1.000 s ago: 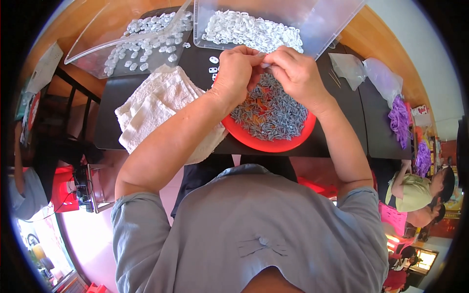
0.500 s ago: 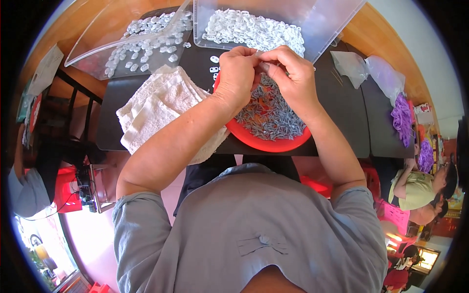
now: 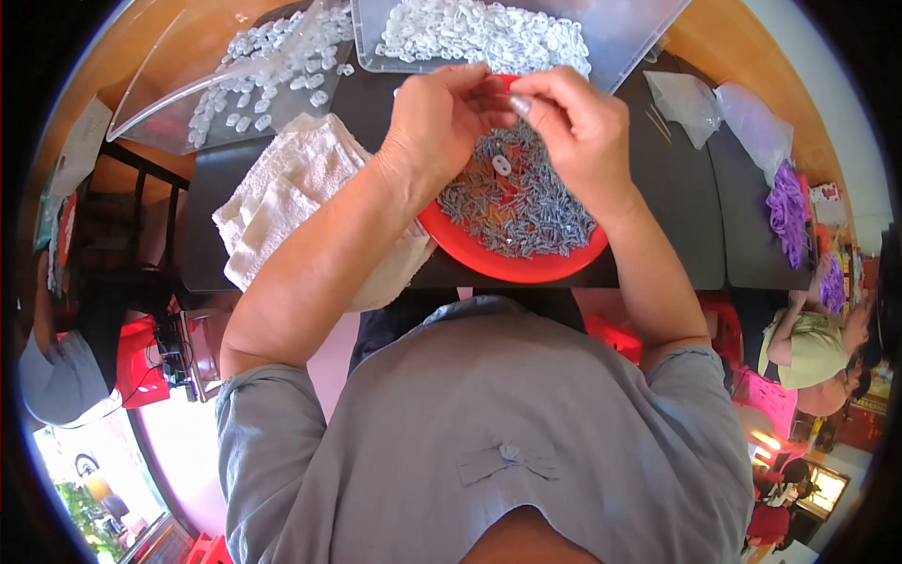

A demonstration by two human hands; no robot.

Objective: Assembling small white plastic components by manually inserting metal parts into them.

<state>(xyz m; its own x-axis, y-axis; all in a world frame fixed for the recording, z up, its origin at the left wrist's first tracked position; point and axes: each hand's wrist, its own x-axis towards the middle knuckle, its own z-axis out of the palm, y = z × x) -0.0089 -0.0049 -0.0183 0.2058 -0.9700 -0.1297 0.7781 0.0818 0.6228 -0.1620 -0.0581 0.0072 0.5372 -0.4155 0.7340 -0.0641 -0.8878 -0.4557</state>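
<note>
My left hand (image 3: 437,117) is over the far left side of a red bowl (image 3: 517,271). Its palm faces right, its fingers are loosely curled and apart, and I see nothing held in it. Beside it, my right hand (image 3: 578,122) has thumb and forefinger pinched together; anything between them is too small to make out. Many small grey screw-like pieces (image 3: 526,221) fill the bowl. A white oval plastic piece with two holes (image 3: 501,165) shows over them, between my hands; whether it rests there or is in the air, I cannot tell.
Behind the bowl, a clear plastic bin (image 3: 404,66) holds many white oval pieces (image 3: 484,38). More lie on a clear sheet or lid (image 3: 169,117) at the far left. A cream towel (image 3: 282,207) lies left of the bowl. Plastic bags (image 3: 686,108) and purple strips (image 3: 787,211) are at right.
My hands, close together at the fingertips before, have moved apart. The left hand has opened, and a white oval piece now shows over the grey pieces in the bowl.
</note>
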